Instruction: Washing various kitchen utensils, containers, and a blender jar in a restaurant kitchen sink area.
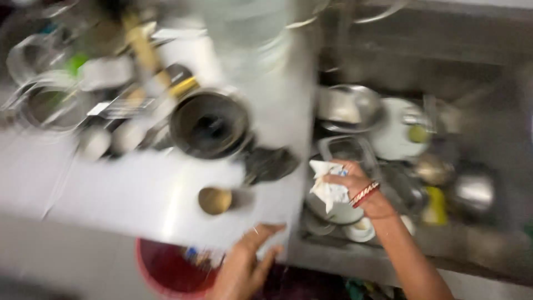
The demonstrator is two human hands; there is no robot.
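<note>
While the view is blurred, the right hand [355,186] shows over the sink [488,111], fingers closed around a crumpled white wad [327,189] held above the piled dishes [355,111]. Well apart from it, the left hand [244,266] rests open at the near edge of the white bench [139,194], fingers spread, holding nothing. A small brass cup [215,200] stands on the bench just beyond that hand, and a red bucket [166,269] sits below.
</note>
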